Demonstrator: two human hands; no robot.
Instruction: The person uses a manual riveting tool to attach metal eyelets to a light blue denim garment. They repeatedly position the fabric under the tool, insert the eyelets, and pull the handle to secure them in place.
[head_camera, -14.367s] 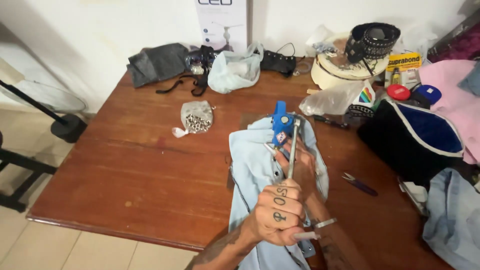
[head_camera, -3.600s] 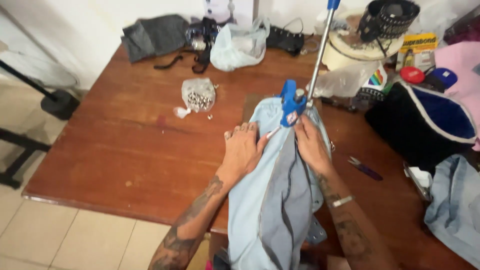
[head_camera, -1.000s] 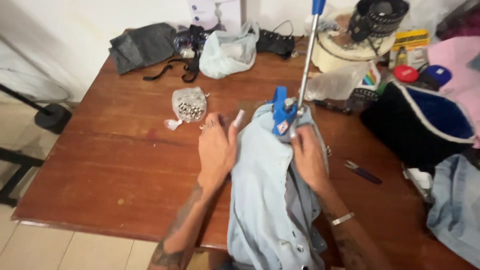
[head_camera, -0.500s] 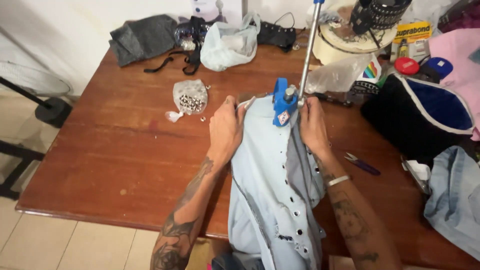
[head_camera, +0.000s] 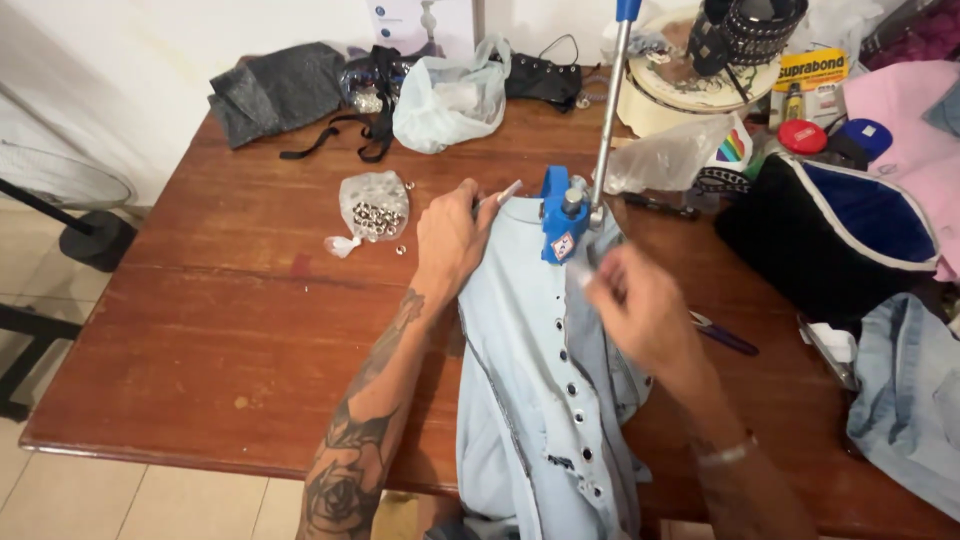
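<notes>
left hand (head_camera: 452, 232): closed on the top edge of the light denim garment (head_camera: 545, 400), fingers pinching the fabric just left of the blue hand press (head_camera: 556, 213); looks like it holds the cloth taut and flat under the press head.
right hand (head_camera: 633, 305): blurred, hovering over the garment's right side just below the press; cannot tell whether it is open or gripping anything.
denim garment: lies lengthwise at the middle of the counter's near edge, lower part draped off that edge; row of dark studs (head_camera: 572, 390) runs down the placket, so the next spot sits at the top, by the press.
blue hand press: stands on the garment's top end, mid-counter; its long metal lever (head_camera: 610, 100) is raised nearly upright, blue grip at the top, nobody's hand on it.
stud bag (head_camera: 372, 210): small clear bag of metal studs, left of the left hand, a few loose ones beside it; near enough for a short reach.
wooden counter (head_camera: 230, 330): left half bare; open room there toward the left and near edges.
far edge: grey cloth (head_camera: 275, 90), white plastic bag (head_camera: 450, 95), crowded together.
right edge: black bag with blue lining (head_camera: 835, 235) and more denim (head_camera: 905, 400); tight, little room right of the press.
small tool (head_camera: 725, 335): purple-handled, just right of the right hand.
</notes>
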